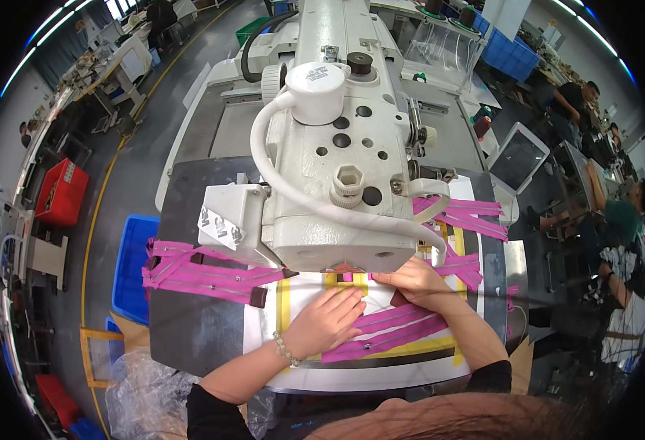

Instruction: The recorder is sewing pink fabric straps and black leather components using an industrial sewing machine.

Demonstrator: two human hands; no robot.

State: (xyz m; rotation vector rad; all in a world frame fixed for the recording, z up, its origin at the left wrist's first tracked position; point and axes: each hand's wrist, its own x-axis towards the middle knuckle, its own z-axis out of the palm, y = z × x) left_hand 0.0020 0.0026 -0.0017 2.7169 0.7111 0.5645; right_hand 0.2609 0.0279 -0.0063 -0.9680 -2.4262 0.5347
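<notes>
My left hand (328,320), with a beaded bracelet on its wrist, lies flat with fingers stretched on the white template sheet (304,290), just in front of the sewing machine head (330,227). Beside it my right hand (416,284) has its fingers bent together at a short pink zipper piece (352,278) under the machine's front edge. The fingertips are partly hidden there. Pink zippers (396,323) with dark end tabs lie between my forearms. More pink zippers (216,273) are heaped to the left, and another bunch of zippers (469,215) sits to the right.
Yellow tape (283,312) edges the sheet. A blue bin (133,273) stands left of the dark machine table (172,323), with clear plastic wrap (146,389) below it. To the right are a screen (519,156) and people seated at other stations. A red crate (62,192) is far left.
</notes>
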